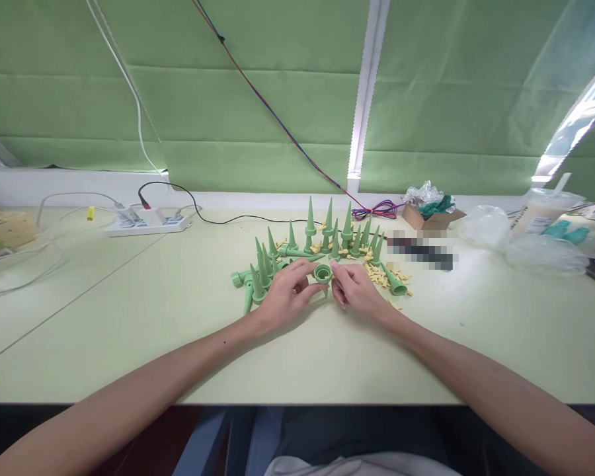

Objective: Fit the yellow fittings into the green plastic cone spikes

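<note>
L hand (287, 295): fingers pinch green spike (322, 273), steadying.
R hand (357, 291): fingers closed on rim; mouth up, prob. for access.

From my station I see a pale green tabletop (129, 330) with a thin seam (79, 291) running diagonally across its left part. Near the middle, toward the far edge, a cluster of green cones (310, 231) stands upright, with a few more lying on their sides. Small yellow pieces (377, 274) are scattered among them. A white power strip (146, 225) lies at the far left edge, with a black cable (218, 217) trailing from it. A cardboard box (429, 218), clear plastic bags (545, 254) and a lidded cup (543, 208) sit toward the far right corner.
</note>
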`<state>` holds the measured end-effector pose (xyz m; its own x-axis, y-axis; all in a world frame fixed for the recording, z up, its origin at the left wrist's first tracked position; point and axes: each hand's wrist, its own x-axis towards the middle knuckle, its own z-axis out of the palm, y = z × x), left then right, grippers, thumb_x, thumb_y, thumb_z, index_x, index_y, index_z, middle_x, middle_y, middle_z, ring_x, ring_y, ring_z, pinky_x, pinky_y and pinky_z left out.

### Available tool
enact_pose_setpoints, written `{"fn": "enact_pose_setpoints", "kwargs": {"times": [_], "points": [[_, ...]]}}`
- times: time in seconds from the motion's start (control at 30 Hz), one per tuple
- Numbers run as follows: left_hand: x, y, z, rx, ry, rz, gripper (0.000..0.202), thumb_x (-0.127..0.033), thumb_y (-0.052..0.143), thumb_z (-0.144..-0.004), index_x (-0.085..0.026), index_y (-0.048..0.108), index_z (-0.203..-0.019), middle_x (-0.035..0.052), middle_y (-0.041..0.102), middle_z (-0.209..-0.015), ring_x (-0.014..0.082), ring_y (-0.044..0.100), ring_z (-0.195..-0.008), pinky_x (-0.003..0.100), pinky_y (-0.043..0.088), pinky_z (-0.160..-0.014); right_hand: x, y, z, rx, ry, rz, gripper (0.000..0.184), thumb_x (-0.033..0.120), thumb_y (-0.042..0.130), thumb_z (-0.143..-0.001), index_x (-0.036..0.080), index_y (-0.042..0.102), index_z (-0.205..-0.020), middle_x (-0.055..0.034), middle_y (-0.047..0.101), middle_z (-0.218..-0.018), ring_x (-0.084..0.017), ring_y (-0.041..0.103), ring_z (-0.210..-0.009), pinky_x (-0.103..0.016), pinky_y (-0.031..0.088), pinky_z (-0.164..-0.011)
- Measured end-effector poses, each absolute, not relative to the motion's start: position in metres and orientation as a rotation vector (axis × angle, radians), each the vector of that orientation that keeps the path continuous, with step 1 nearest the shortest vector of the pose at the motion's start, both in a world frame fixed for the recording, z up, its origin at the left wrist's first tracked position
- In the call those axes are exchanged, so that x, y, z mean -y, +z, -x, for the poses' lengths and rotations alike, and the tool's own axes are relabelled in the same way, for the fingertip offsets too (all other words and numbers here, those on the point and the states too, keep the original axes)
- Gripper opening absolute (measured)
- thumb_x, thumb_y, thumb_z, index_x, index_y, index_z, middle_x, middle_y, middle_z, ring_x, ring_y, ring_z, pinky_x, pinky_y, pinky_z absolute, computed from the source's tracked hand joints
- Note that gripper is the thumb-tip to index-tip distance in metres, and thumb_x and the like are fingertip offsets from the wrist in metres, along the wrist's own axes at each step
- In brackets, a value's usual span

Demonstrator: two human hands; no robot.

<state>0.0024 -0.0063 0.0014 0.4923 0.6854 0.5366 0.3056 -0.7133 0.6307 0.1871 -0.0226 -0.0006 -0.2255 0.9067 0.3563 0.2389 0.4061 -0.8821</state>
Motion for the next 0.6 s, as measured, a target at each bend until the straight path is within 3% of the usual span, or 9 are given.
{"fn": "enact_pose_setpoints", "kwargs": {"times": [0.2, 0.5, 0.6], "points": [[0.0071, 0.0029, -0.003, -0.839, 1.124, -2.313, 0.021, -0.026, 0.059, -0.092, -0.019, 0.066, -0.11, 0.0049, 0.056, -0.093, 0.0117, 0.052, -0.067, 0.023, 0.049, -0.055, 0.0231, -0.0019, -0.1863, 1.698, 0.868, 1.015, 0.068, 0.05, 0.036, -0.102, 0.02, 0.045, -0.041, 0.0007, 0.045, -0.038, -0.011, 0.044, -0.039, -0.026, 0.04, -0.053], [0.0074, 0.003, -0.0073, -0.948, 1.103, -2.238, 0.022, -0.02, 0.054, -0.092, -0.019, 0.062, -0.113, 0.0052, 0.065, -0.102, 0.0081, 0.051, -0.058, 0.021, 0.046, -0.053, 0.022, -0.008, -0.1826, 1.625, 0.92, 0.953, 0.057, 0.056, 0.04, -0.101, 0.019, 0.047, -0.058, 0.0041, 0.047, -0.048, -0.008, 0.045, -0.036, -0.023, 0.038, -0.043], [0.0084, 0.0041, -0.0071, -0.993, 1.065, -2.147, 0.016, -0.021, 0.053, -0.092, -0.018, 0.059, -0.106, 0.003, 0.065, -0.091, 0.0079, 0.051, -0.054, 0.021, 0.044, -0.05, 0.0215, -0.0087, -0.182, 1.593, 0.925, 0.945, 0.055, 0.057, 0.039, -0.1, 0.019, 0.048, -0.062, 0.0038, 0.048, -0.051, -0.008, 0.045, -0.036, -0.023, 0.036, -0.039]]}}
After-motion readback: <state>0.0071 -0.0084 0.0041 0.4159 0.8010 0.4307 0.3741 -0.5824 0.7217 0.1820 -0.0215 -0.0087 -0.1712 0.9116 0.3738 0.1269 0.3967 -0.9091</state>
